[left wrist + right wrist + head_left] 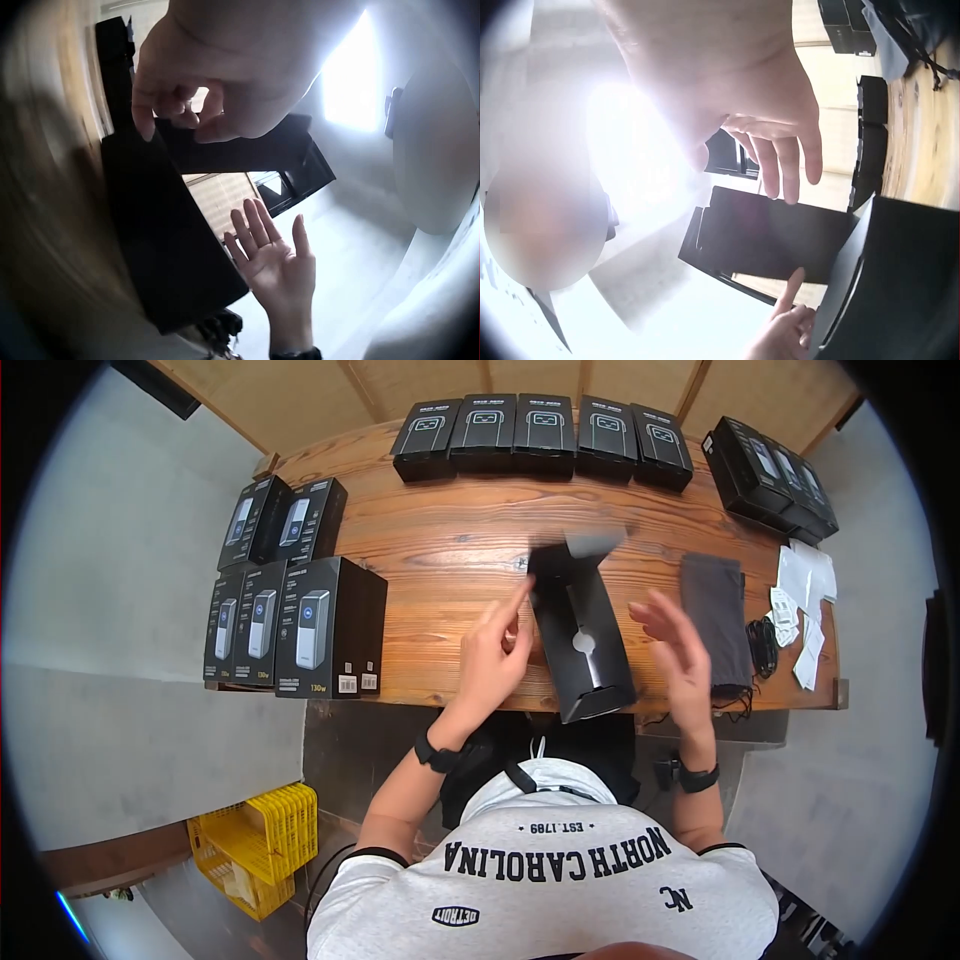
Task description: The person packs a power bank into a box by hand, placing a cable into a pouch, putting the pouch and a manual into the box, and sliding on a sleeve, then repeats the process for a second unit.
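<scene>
An opened black box (590,630) stands near the front edge of the wooden table, its far flap (597,543) raised and slightly blurred. Inside it shows a dark interior with a pale round spot. My left hand (497,650) is at the box's left side, its index finger stretched to the upper left edge and the other fingers loosely bent. In the left wrist view that fingertip meets the rim of the black box (165,232). On the other side, my right hand (680,655) is held apart from the box, fingers spread and holding nothing.
Black printed boxes (515,435) line the far edge, with another group (770,475) at the far right. More boxes (300,625) stand on the left. A dark grey pouch (713,615), black cable (762,648) and white papers (805,575) lie right. A yellow crate (250,840) is below left.
</scene>
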### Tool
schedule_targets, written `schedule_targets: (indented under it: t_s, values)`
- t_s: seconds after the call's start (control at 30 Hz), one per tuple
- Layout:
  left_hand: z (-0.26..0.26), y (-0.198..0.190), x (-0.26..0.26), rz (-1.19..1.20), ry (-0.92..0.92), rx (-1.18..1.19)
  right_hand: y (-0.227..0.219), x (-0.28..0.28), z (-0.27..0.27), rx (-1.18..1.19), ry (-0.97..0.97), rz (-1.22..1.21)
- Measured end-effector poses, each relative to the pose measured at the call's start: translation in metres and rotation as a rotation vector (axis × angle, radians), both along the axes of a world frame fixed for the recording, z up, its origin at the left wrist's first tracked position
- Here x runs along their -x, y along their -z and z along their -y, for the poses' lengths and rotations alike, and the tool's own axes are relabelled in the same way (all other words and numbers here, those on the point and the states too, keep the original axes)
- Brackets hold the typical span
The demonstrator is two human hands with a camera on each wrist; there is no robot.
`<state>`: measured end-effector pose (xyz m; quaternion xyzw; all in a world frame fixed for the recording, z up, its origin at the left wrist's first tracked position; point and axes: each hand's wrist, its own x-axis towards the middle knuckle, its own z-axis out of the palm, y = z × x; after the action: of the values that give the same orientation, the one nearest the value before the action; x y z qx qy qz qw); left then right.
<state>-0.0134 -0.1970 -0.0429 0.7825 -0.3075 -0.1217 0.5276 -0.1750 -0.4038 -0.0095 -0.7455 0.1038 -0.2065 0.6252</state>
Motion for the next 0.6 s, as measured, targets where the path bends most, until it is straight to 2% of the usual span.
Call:
schedule_targets:
  t_s: [0.07, 0.1, 0.17, 0.23, 0.3, 0.43, 0.5, 0.53, 0.57, 0.6]
  values:
    - [0.008, -0.007, -0.009, 0.139, -0.073, -0.203, 0.006, -0.008, -0.014, 0.373, 0.069, -0.110]
    - [0.010, -0.001, -0.010, 0.144, -0.071, -0.200, 0.007, -0.011, -0.022, 0.477, 0.036, -0.096]
    - [0.014, 0.015, -0.012, 0.316, -0.071, -0.081, 0.012, -0.014, -0.038, 0.507, 0.044, -0.158]
    - [0.015, 0.022, 0.000, 0.241, -0.016, -0.077, 0.019, -0.015, -0.045, 0.547, 0.077, -0.201]
    - [0.020, 0.019, 0.018, 0.120, 0.040, 0.010, 0.019, -0.017, -0.048, 0.530, 0.113, -0.205]
    - [0.032, 0.009, 0.036, 0.043, 0.096, -0.023, 0.016, -0.019, -0.042, 0.521, 0.136, -0.114]
    - [0.036, 0.008, 0.039, 0.048, 0.036, 0.022, 0.000, -0.015, -0.034, 0.125, 0.146, -0.340]
    - [0.036, 0.008, 0.036, 0.106, 0.028, 0.031, 0.012, -0.015, -0.030, 0.198, 0.202, -0.155]
    - [0.036, 0.013, 0.032, 0.105, 0.029, 0.033, 0.021, -0.013, -0.024, 0.200, 0.203, -0.157]
    - [0.034, 0.020, 0.027, 0.042, 0.030, 0.132, 0.028, -0.011, -0.018, 0.209, 0.212, -0.146]
